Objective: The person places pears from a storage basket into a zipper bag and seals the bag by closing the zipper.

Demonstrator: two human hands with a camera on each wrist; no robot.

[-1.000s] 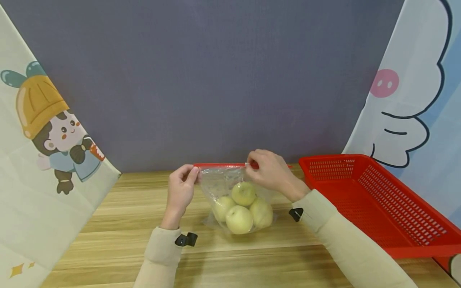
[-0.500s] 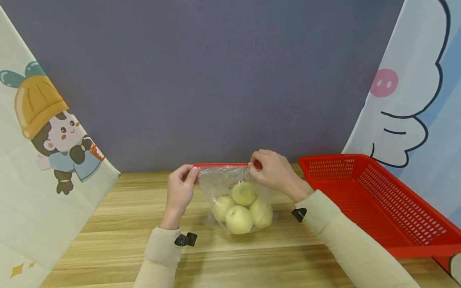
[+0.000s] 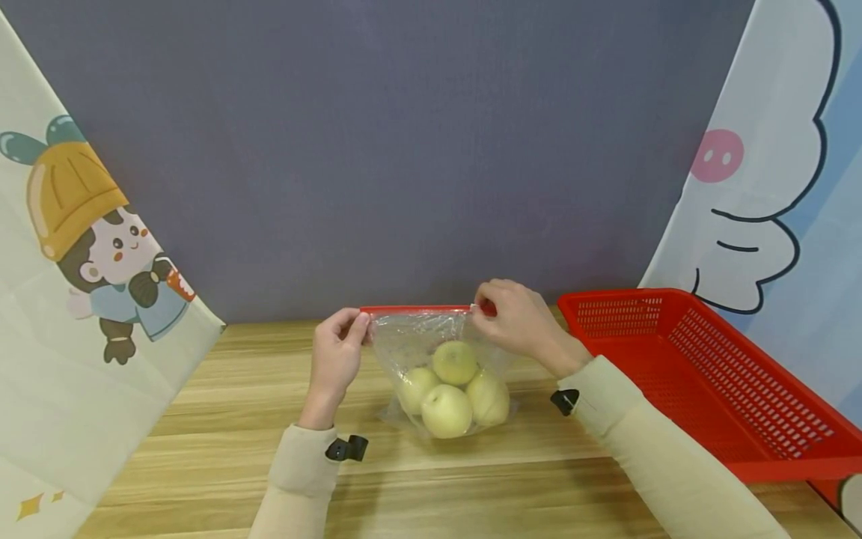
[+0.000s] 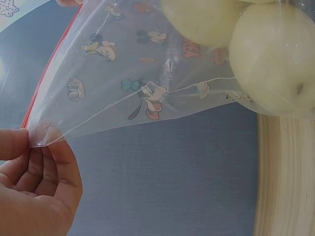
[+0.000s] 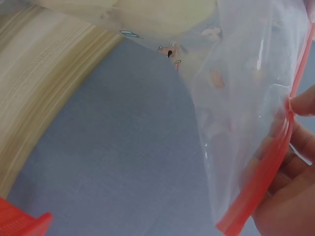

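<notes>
A clear zip bag (image 3: pixel 420 329) with a red zip strip (image 4: pixel 51 61) and cartoon prints stands upright on the wooden table. Inside its lower part rest several pale yellow pears (image 3: pixel 447 411). My left hand (image 3: pixel 337 352) pinches the left end of the strip between thumb and fingers, the corner of the bag caught there in the left wrist view. At the other side my right hand (image 3: pixel 515 318) pinches the strip near its right end, by a small white zip slider (image 3: pixel 474 308). The strip is straight between the hands; in the right wrist view its tail hangs past the right fingers (image 5: pixel 302 142).
A red perforated plastic basket (image 3: pixel 714 397) stands on the right side of the table (image 3: pixel 431 494), beside the right forearm. A grey wall (image 3: pixel 431 150) rises behind the bag. Panels with cartoon prints flank the table left and right.
My right hand has slid a little to the right along the red strip, the white slider moving with it. The left hand, the bag and the pears have stayed nearly still.
</notes>
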